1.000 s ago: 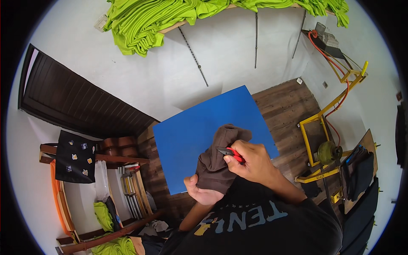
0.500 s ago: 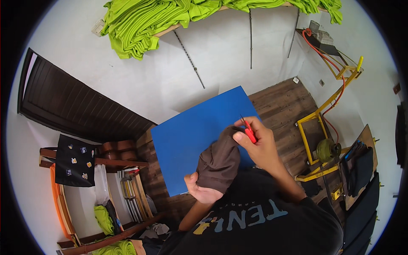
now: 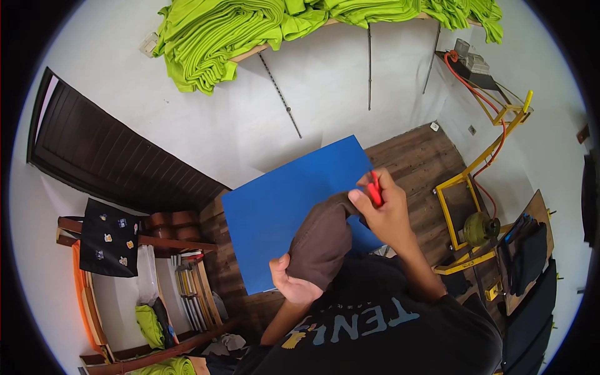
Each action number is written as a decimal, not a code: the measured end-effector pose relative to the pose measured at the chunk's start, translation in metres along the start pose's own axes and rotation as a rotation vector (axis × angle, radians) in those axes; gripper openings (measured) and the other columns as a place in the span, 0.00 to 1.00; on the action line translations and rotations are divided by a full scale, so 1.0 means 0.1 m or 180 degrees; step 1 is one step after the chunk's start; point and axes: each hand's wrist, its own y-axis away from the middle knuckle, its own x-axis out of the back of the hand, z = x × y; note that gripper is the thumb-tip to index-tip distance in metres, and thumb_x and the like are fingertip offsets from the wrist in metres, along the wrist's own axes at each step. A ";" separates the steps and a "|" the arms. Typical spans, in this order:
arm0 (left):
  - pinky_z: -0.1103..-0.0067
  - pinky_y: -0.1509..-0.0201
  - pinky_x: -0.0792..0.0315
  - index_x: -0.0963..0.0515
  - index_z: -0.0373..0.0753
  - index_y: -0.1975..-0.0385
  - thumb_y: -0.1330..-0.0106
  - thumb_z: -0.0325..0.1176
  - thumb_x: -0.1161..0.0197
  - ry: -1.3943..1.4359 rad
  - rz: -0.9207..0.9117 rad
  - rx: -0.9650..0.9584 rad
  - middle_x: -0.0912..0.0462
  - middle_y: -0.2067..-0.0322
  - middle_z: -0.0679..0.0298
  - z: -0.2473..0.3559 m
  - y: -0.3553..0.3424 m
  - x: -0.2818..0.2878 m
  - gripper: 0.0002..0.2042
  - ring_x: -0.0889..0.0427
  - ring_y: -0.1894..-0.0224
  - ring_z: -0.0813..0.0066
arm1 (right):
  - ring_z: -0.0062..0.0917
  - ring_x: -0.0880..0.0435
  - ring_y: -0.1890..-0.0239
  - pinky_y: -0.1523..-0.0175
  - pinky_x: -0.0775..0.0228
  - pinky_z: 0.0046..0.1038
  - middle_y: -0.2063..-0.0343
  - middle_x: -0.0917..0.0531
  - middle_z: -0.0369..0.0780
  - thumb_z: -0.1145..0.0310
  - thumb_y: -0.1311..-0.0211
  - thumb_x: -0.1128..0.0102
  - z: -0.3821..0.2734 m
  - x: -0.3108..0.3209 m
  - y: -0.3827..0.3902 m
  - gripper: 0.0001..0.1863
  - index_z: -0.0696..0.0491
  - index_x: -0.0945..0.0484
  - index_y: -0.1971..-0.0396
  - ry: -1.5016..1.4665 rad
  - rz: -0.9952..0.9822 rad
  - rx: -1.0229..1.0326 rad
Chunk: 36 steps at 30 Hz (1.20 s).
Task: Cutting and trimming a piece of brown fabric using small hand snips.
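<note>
Over the blue table hangs a brown cloth piece (image 3: 320, 240), possibly a cap, its shape rounded and pulled taut between my hands. My left hand (image 3: 292, 281) grips its lower end, thumb on the near side and the other fingers mostly hidden behind the fabric. At the upper right end, my right hand (image 3: 389, 209) pinches the cloth's edge between thumb and finger. The same hand keeps a small pair of red-handled thread snips (image 3: 375, 189) tucked in its fingers; their blades are hard to make out.
Below my hands stands the blue tabletop (image 3: 275, 200). Folded lime-green shirts (image 3: 231, 37) fill a wall shelf at the back. A wooden rack (image 3: 187, 294) stands left, under a dark louvered door (image 3: 112, 147). On the right are a yellow metal frame (image 3: 459, 187) and dark garments (image 3: 528, 250).
My right hand has shifted slightly right and turned, so the snips' dark blades no longer show. The cloth is stretched longer and smoother. My left hand stays nearly in place.
</note>
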 end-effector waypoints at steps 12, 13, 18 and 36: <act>0.62 0.22 0.54 0.48 0.24 0.31 0.35 0.47 0.57 0.0155 -0.0886 0.0118 0.45 0.28 0.46 -0.08 -0.08 0.02 0.38 0.45 0.26 0.54 | 0.41 0.27 0.85 0.76 0.34 0.35 0.85 0.27 0.48 0.64 0.41 0.33 -0.19 -0.06 0.22 0.17 0.58 0.31 0.76 0.0711 -0.0519 0.0323; 0.63 0.22 0.55 0.48 0.24 0.30 0.35 0.48 0.57 -0.0005 -0.0858 0.0160 0.45 0.28 0.46 -0.08 -0.07 0.01 0.38 0.45 0.26 0.54 | 0.41 0.28 0.85 0.77 0.35 0.35 0.85 0.27 0.48 0.64 0.40 0.34 -0.19 -0.06 0.21 0.17 0.59 0.31 0.77 0.0713 -0.0531 0.0270; 0.63 0.23 0.54 0.48 0.24 0.30 0.36 0.49 0.56 -0.0379 -0.0829 0.0167 0.44 0.29 0.47 -0.10 -0.05 -0.02 0.39 0.44 0.26 0.55 | 0.40 0.28 0.85 0.77 0.36 0.35 0.86 0.27 0.48 0.64 0.39 0.35 -0.20 -0.04 0.20 0.17 0.59 0.31 0.78 0.0740 -0.0688 0.0136; 0.64 0.25 0.50 0.47 0.24 0.31 0.43 0.50 0.48 -0.1063 -0.0441 0.0531 0.41 0.30 0.46 -0.02 0.07 -0.06 0.43 0.40 0.29 0.55 | 0.40 0.29 0.85 0.77 0.37 0.35 0.87 0.29 0.48 0.66 0.37 0.38 -0.24 -0.03 0.22 0.16 0.60 0.31 0.77 0.0604 -0.0760 0.0084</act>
